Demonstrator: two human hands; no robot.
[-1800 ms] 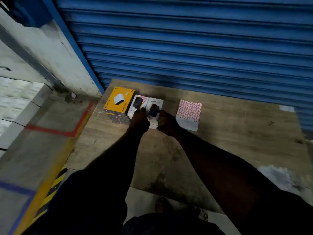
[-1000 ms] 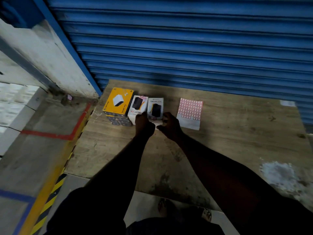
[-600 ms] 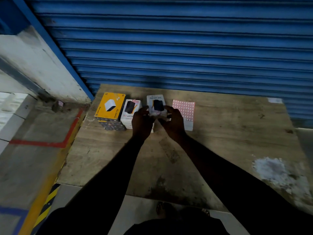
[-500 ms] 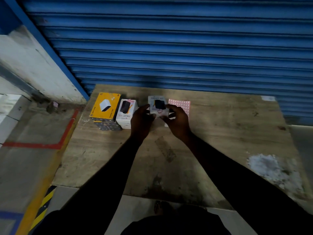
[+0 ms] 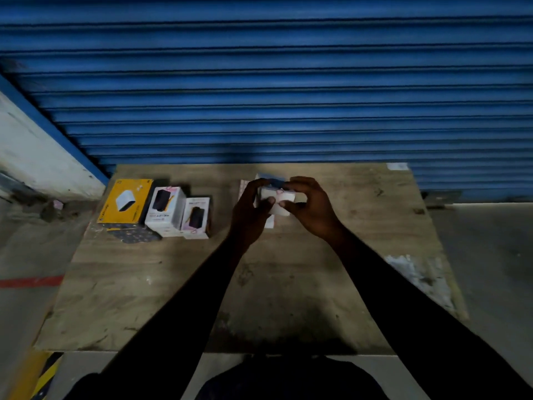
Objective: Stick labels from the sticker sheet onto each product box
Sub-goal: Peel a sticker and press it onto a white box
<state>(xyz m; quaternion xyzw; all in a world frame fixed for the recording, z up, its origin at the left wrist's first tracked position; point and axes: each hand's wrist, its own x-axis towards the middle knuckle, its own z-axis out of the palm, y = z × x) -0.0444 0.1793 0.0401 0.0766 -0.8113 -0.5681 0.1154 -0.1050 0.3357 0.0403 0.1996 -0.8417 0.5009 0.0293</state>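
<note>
Both my hands hold a small white product box [image 5: 278, 196] above the far middle of the wooden table [image 5: 173, 284]. My left hand [image 5: 248, 217] grips its left end and my right hand [image 5: 311, 209] pinches its right end. The box is turned with a plain white side towards me, and a small pink mark shows on that side. The sticker sheet [image 5: 243, 187] lies flat under the hands, mostly hidden. At the far left stand a yellow box [image 5: 125, 200], a white box [image 5: 164, 207] and a smaller white box [image 5: 196, 216] in a row.
A blue roller shutter [image 5: 259, 82] closes off the back edge of the table. A white wall [image 5: 37, 163] rises at the left. A pale worn patch [image 5: 418, 272] marks the table's right side. A red line [image 5: 28, 282] runs along the floor at the left.
Both hands picked a white box out of the row, carried it right over the sticker sheet and turned it. A smaller white box now shows at the row's right end.
</note>
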